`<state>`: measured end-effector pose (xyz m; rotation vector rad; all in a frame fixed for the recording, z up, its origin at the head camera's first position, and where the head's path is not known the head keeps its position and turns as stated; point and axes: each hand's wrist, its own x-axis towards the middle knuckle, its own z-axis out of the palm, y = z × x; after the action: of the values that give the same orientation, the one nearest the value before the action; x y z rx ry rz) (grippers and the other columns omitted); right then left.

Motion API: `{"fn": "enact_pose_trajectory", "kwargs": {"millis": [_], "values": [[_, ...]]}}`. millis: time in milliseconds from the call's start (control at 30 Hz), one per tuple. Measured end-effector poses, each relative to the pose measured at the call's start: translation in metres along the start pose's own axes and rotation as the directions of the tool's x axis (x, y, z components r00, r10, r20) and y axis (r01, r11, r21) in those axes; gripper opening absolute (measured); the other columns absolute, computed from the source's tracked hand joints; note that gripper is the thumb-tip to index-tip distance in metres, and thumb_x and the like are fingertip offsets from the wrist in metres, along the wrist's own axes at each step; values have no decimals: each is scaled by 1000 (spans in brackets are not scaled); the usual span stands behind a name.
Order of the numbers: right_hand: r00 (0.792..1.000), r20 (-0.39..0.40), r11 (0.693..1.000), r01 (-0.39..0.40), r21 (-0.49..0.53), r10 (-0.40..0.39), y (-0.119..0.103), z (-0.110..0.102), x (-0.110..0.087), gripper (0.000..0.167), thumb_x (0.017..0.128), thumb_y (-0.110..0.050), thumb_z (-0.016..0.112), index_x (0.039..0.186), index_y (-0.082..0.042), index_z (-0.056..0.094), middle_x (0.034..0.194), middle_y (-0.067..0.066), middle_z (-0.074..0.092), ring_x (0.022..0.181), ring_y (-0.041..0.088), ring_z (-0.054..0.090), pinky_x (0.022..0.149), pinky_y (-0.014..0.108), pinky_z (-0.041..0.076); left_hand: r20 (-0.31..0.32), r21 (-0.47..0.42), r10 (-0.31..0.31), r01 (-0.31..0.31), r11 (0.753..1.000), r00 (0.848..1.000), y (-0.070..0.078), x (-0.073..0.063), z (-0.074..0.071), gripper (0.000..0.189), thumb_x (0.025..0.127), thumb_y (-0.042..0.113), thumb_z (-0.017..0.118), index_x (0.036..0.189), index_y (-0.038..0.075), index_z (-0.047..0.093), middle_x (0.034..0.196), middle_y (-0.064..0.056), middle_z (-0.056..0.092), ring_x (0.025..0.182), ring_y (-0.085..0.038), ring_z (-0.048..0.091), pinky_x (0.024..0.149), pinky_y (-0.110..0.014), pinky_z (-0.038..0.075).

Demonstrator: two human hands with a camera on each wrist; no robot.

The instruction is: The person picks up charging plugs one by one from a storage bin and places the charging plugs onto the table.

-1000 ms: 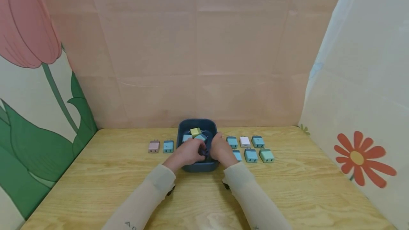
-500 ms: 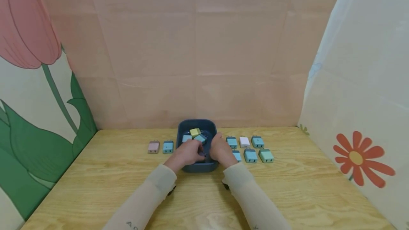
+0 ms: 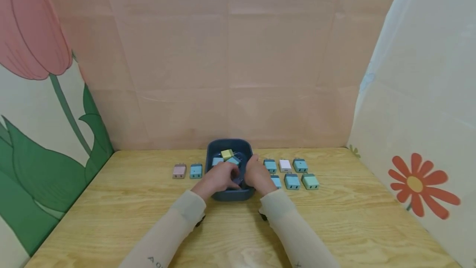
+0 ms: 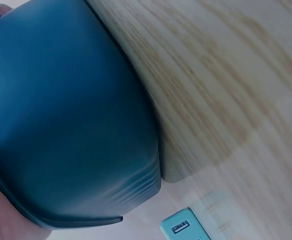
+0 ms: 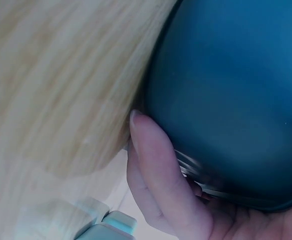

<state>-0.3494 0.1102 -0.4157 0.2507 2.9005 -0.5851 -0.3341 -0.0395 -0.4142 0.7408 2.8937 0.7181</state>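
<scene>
A dark blue plastic bin (image 3: 232,195) stands in the middle of the wooden table. My right hand (image 3: 257,173) grips its right wall; the right wrist view shows those fingers (image 5: 158,165) against the outside of the bin (image 5: 226,100). My left hand (image 3: 220,175) reaches over the left rim into the bin, thumb and index finger apart with a dark gap between them. Its lower fingers are hidden. Inside the bin lie a yellow charger plug (image 3: 227,154) and light blue charger plugs (image 3: 217,161) near the far side.
Left of the bin, a pink charger (image 3: 179,171) and a blue charger (image 3: 196,171) lie side by side. Two rows sit on the right, with a white charger (image 3: 285,166), a green charger (image 3: 310,181) and several blue ones. A cloth backdrop (image 3: 230,94) hangs behind the table (image 3: 130,210).
The left thumb and index finger have spread apart inside the bin, where something dark showed between them a second ago. The right hand, the bin and the laid-out chargers stay put.
</scene>
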Motion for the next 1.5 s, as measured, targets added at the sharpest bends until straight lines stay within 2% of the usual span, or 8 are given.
{"fn": "enact_pose_trajectory", "kwargs": {"millis": [233,433,667,967,1133,1233,1333,1500], "values": [[1000,-3,1000,3,-5,-3,1,1,3,78,107,-11,62,166,9,14,119,28,71,88,31,71,74,41,60,15,-29,9,-9,1000,1000,-1,2,0,32,86,27,94,113,15,82,112,0,82,106,-16,73,102,-39,61],[1000,-4,1000,-2,-22,2,13,21,43,82,106,-15,63,167,7,13,120,28,71,89,34,72,69,43,61,9,-33,6,-5,999,1000,-1,1,1,33,87,28,94,115,15,83,113,0,82,107,-17,74,102,-39,62],[1000,0,1000,-8,22,8,1,3,6,74,107,-9,60,166,7,18,124,29,70,89,34,72,71,42,61,33,-16,-14,14,1000,999,0,0,1,37,87,19,93,122,15,81,121,-2,81,110,-18,73,102,-40,62],[1000,8,1000,-4,10,4,20,32,60,80,107,-12,61,167,5,12,127,30,70,93,36,73,73,46,62,27,-22,-9,10,1000,1000,1,0,1,36,88,21,92,122,14,82,123,-3,81,113,-20,74,101,-40,62],[999,24,997,-48,57,47,8,18,38,82,106,-10,61,169,2,9,122,32,69,79,37,72,60,44,61,23,-30,-17,18,999,1000,1,0,1,36,88,22,93,121,12,82,123,-4,81,113,-20,74,102,-41,62],[998,26,996,-50,76,48,1,7,20,80,107,-8,61,168,3,11,122,33,69,76,37,72,58,43,61,17,-11,-15,16,1000,1000,0,1,2,35,89,25,92,120,13,82,121,-3,81,112,-19,75,101,-40,62],[999,26,996,-49,75,47,1,6,20,79,106,-9,62,167,3,13,123,33,69,77,38,73,60,44,62,8,4,-12,12,1000,1000,0,1,2,35,90,27,91,120,13,82,120,-3,82,112,-19,75,101,-39,63],[998,45,994,-58,96,54,15,26,56,82,105,-10,63,167,0,10,124,33,67,77,39,73,59,47,63,6,-10,-2,2,1000,1000,1,1,2,36,90,27,91,122,12,82,123,-5,81,114,-20,75,102,-40,62]]}}
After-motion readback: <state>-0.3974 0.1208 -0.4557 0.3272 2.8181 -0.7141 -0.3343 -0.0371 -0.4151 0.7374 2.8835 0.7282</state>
